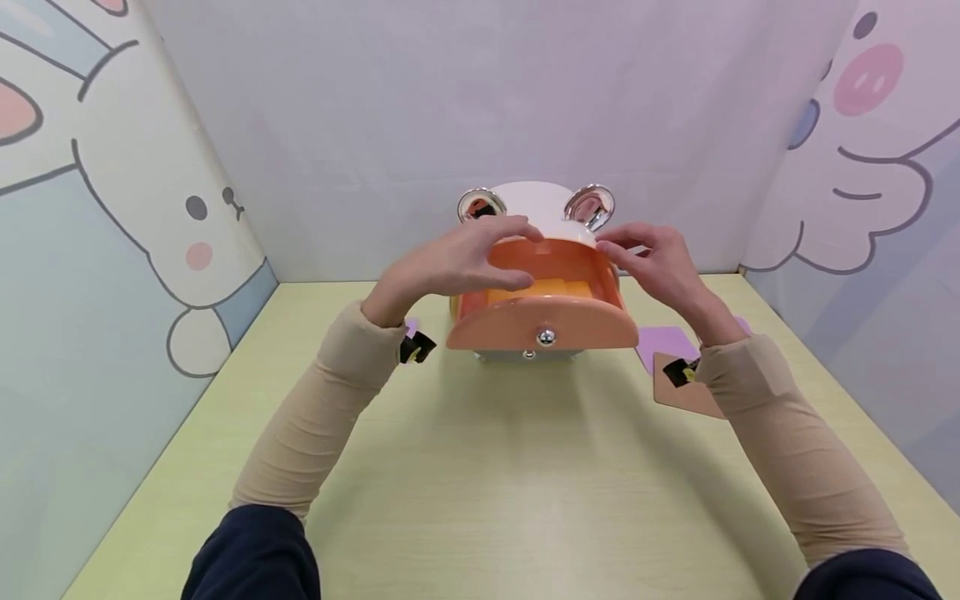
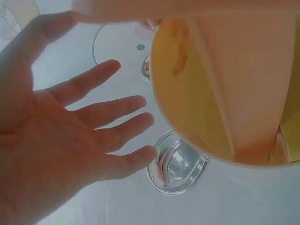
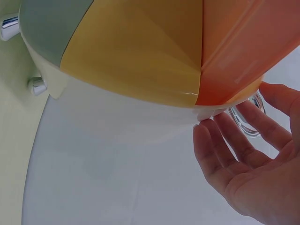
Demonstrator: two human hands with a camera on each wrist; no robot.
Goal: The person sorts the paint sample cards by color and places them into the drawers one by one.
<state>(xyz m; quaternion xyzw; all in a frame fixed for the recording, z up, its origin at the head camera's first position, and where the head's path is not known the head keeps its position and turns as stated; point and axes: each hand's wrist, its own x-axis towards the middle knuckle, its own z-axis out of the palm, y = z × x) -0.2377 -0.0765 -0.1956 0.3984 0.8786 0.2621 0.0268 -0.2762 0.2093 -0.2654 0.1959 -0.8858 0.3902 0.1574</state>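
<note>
- The bear-shaped drawer box (image 1: 540, 292) stands in the middle of the head view, at the far end of the pale green table (image 1: 480, 500), close to the back wall. Its orange top drawer (image 1: 542, 321) is pulled out toward the viewer, with something yellow lying inside.
- The left hand (image 1: 457, 262) is over the drawer's upper left edge with fingers stretched and relaxed. The left wrist view shows them spread and gripping nothing, near 1 chrome ear (image 2: 177, 168).
- The right hand (image 1: 660, 262) sits at the drawer's upper right. In the right wrist view its fingers (image 3: 220, 154) are straight, their tips touching the box's white rim (image 3: 206, 114); it holds nothing.
- Risk: neither hand grips the box, so a push on the open drawer could slide the whole box toward the wall or tip it, since the extended drawer puts weight forward.
- Risk: uneven pressure from the 2 hands could skew the drawer on its tracks and jam it.
- Risk: fingertips at the rim could be pinched between drawer and housing as it closes.
- Risk: the right sleeve passes just over the purple card (image 1: 667, 342) and brown card (image 1: 686, 392) at right centre; drawing the arm back could drag them.
</note>
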